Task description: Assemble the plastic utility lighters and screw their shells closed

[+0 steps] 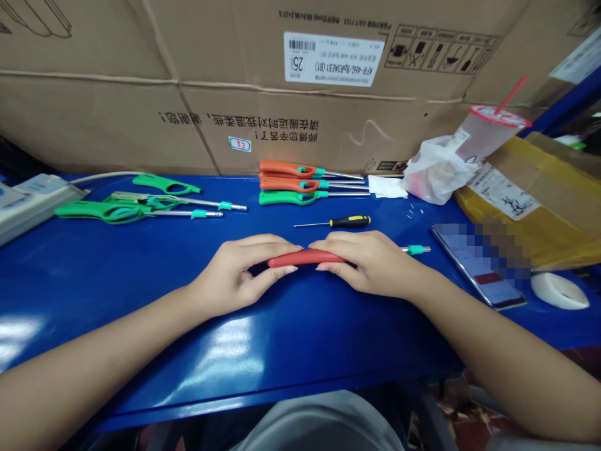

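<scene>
A red long-nosed lighter (303, 257) lies across the middle of the blue table (141, 275), its metal nozzle with a teal collar (416, 250) poking out to the right. My left hand (239, 269) pinches the handle's left end between thumb and fingers. My right hand (370, 260) is closed over the handle's right part. A small screwdriver with a black and yellow handle (350, 221) lies just behind my hands.
Three lighters, two orange and one green (291, 185), lie at the back centre. Several green lighters (141, 203) lie at the back left, beside a white power strip (28, 203). A phone (479, 266), tape roll (558, 290), plastic bag (432, 172), cup (488, 131) and cardboard boxes (282, 88) surround them.
</scene>
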### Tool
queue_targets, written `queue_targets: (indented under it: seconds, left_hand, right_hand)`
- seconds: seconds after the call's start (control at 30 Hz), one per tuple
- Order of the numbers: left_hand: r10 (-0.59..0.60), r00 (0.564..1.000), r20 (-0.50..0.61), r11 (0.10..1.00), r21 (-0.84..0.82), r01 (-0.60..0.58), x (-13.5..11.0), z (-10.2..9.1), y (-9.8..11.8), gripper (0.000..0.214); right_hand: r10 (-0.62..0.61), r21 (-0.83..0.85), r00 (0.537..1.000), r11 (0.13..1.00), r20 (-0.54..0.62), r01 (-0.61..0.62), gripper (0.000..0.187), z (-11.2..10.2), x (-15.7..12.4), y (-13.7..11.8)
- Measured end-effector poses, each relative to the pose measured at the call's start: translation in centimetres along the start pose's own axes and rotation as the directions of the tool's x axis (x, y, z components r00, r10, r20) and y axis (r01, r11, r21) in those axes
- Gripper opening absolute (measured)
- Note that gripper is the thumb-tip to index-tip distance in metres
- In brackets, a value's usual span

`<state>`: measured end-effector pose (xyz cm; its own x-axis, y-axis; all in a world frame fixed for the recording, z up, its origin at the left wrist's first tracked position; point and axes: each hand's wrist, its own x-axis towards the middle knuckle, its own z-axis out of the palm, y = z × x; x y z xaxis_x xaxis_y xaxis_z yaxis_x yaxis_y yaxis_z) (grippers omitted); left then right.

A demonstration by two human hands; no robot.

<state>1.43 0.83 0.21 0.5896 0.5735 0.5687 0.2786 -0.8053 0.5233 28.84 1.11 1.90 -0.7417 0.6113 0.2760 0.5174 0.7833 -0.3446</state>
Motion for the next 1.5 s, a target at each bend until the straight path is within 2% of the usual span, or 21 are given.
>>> queue_targets:
  seconds: [0.13, 0.2, 0.33, 0.43, 0.5, 0.6, 0.7, 0.8, 0.9, 1.03, 1.1, 1.23, 1.37, 1.5]
  left_hand:
    - [-0.05, 0.999, -0.017, 0.998, -0.024, 0.05, 0.2, -0.4, -0.2, 0.018]
    - [-0.09, 0.994, -0.055, 0.995, -0.046, 0.088, 0.3, -0.6, -0.2, 0.017]
    - [-0.127, 0.989, -0.072, 0.988, -0.092, 0.12, 0.1, -0.6, 0.2, 0.012]
    - [-0.226, 0.973, -0.049, 0.965, -0.15, 0.217, 0.2, -0.4, 0.4, 0.013]
    - [-0.344, 0.939, -0.018, 0.914, -0.237, 0.33, 0.4, -0.2, 0.3, 0.017]
    - [-0.542, 0.839, 0.05, 0.769, -0.371, 0.52, 0.6, 0.1, 0.0, 0.029]
    - [-0.657, 0.749, 0.085, 0.65, -0.44, 0.62, 0.8, 0.2, -0.3, 0.037]
    - [-0.674, 0.738, 0.001, 0.647, -0.48, 0.592, 0.9, -0.1, -0.6, 0.036]
    - [-0.686, 0.72, -0.098, 0.647, -0.536, 0.543, 0.8, -0.4, -0.9, 0.029]
    - [-0.726, 0.664, -0.179, 0.603, -0.629, 0.49, 0.6, -0.3, -1.7, 0.028]
    - [-0.744, 0.636, -0.205, 0.584, -0.663, 0.469, 0.8, -0.2, -1.9, 0.025]
    - [-0.773, 0.597, -0.213, 0.538, -0.719, 0.44, 1.4, -0.2, -1.7, 0.022]
    - [-0.777, 0.596, -0.2, 0.528, -0.723, 0.445, 1.5, -0.3, -1.1, 0.029]
    - [-0.77, 0.62, -0.15, 0.515, -0.72, 0.465, 1.2, -0.1, -0.6, 0.041]
  right_hand:
    - [0.048, -0.056, 0.999, 0.997, 0.02, -0.047, 0.038, -1.1, -0.3, 1.0]
    - [0.095, -0.085, 0.994, 0.992, 0.058, -0.09, 0.029, -1.8, -0.4, 1.4]
    - [0.14, -0.001, 0.979, 0.99, 0.145, -0.141, 0.023, -3.0, -0.4, 1.7]
    - [0.182, 0.021, 0.965, 0.982, 0.188, -0.189, 0.025, -3.2, -0.1, 1.3]
    - [0.238, -0.003, 0.945, 0.97, 0.226, -0.244, 0.026, -2.9, 0.1, 1.1]
    - [0.305, -0.057, 0.92, 0.952, 0.244, -0.301, 0.027, -2.3, 0.3, 1.1]
    - [0.277, -0.108, 0.942, 0.96, 0.189, -0.26, 0.025, -2.4, 0.0, 2.0]
    - [0.22, -0.181, 0.968, 0.964, 0.124, -0.195, 0.031, -3.6, -0.9, 3.3]
    - [0.285, -0.278, 0.956, 0.926, 0.073, -0.255, 0.027, -5.3, -1.7, 4.2]
    - [0.38, -0.397, 0.925, 0.852, 0.02, -0.341, 0.015, -6.6, -1.9, 4.4]
    - [0.388, -0.414, 0.921, 0.845, 0.037, -0.34, 0.018, -6.7, -1.9, 4.2]
    - [0.305, -0.362, 0.95, 0.895, 0.069, -0.261, 0.025, -6.4, -1.8, 4.1]
    - [0.272, -0.272, 0.939, 0.939, 0.209, -0.212, 0.033, -5.9, -1.6, 4.1]
    - [0.243, -0.247, 0.939, 0.952, 0.245, -0.183, 0.03, -4.9, -1.1, 3.6]
